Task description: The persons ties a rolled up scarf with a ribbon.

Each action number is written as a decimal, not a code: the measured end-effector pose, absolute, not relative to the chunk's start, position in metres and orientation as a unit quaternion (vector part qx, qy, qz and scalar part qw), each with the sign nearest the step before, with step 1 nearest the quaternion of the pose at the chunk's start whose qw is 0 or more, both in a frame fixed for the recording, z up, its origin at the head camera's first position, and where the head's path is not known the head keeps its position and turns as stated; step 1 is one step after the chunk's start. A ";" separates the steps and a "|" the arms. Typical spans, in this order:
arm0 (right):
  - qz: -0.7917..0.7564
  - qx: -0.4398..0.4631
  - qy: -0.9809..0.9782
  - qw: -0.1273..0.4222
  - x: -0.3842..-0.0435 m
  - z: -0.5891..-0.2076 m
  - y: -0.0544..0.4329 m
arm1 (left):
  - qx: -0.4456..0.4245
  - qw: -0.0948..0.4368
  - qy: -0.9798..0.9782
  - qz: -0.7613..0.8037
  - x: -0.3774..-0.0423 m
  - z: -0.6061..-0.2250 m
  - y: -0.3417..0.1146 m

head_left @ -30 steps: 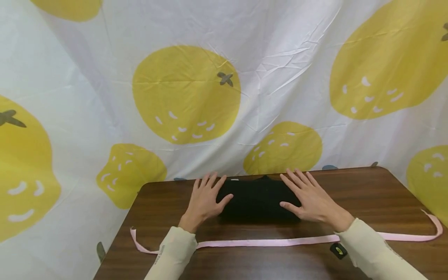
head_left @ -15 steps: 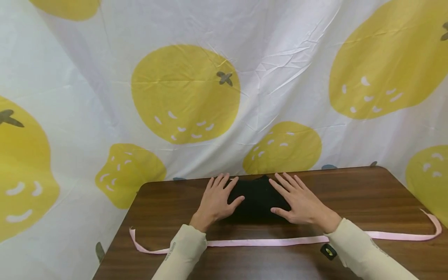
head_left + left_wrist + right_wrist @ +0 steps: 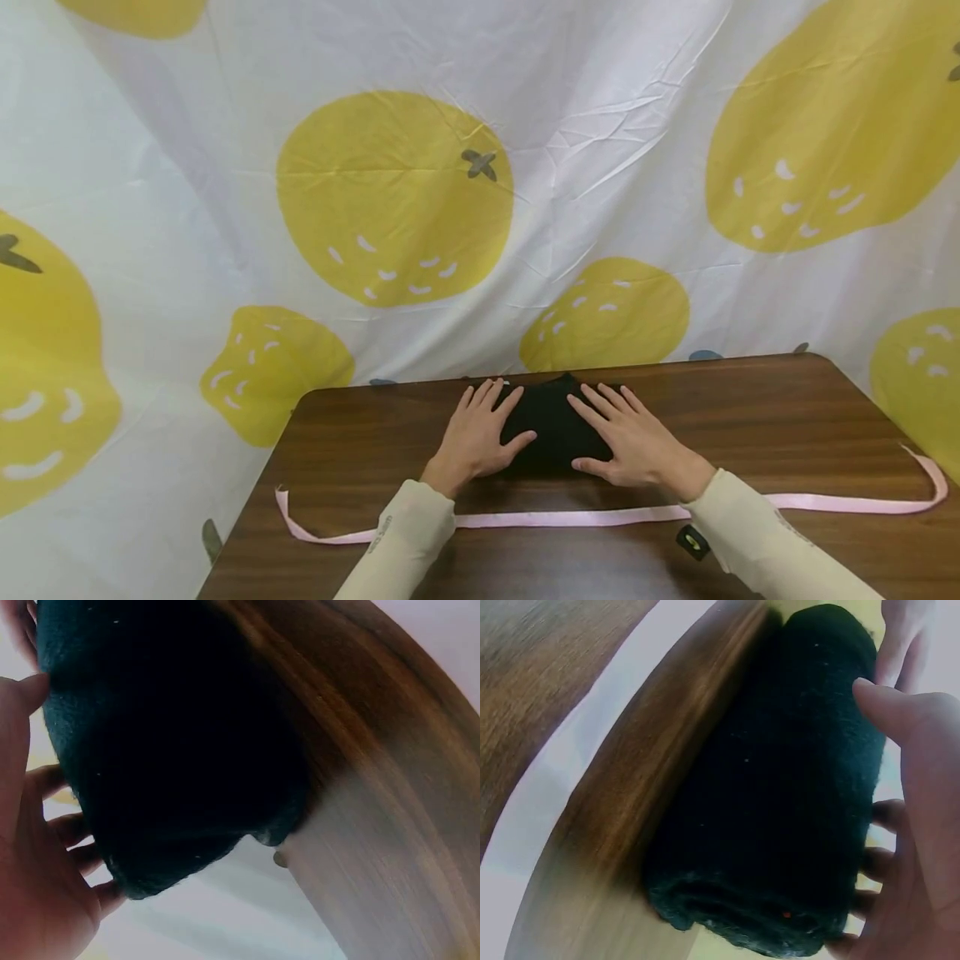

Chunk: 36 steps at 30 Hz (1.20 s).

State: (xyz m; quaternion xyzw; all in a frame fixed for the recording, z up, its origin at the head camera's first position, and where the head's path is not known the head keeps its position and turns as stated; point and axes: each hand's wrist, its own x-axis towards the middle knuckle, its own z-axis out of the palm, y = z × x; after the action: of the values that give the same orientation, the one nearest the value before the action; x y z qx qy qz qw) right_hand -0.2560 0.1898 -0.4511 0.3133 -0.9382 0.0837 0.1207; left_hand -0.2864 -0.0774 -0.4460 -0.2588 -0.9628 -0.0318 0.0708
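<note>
A black cloth (image 3: pixel 553 429), rolled into a thick bundle, lies near the back of the table. My left hand (image 3: pixel 478 435) rests on its left part with spread, straight fingers and the thumb pointing inward. On the right part, my right hand (image 3: pixel 636 440) lies the same way, fingers spread. In the right wrist view, the layered end of the cloth roll (image 3: pixel 772 772) shows, with fingertips along its far side. The left wrist view has the other end of the roll (image 3: pixel 172 735), fingers again along the far edge.
A pink ribbon (image 3: pixel 566 518) stretches across the wooden table (image 3: pixel 780 417) in front of the cloth, its ends curled, passing under both forearms. A small black item (image 3: pixel 692 542) sits by the right sleeve. A white curtain (image 3: pixel 420 50) with yellow fruit hangs behind.
Both hands have moved inward toward each other over the black cloth, and less of it shows between them. The ribbon stays in place.
</note>
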 end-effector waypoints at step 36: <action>0.108 0.308 -0.944 0.053 -0.288 -0.469 0.195 | -0.287 0.088 -0.953 0.053 -0.315 -0.472 -0.077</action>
State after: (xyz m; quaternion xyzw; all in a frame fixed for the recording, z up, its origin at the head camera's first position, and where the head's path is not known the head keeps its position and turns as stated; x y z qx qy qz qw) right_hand -0.2876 0.1950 -0.4691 0.3084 -0.9437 0.1076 0.0528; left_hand -0.3146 -0.0768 -0.4721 -0.2865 -0.9526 0.0527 0.0880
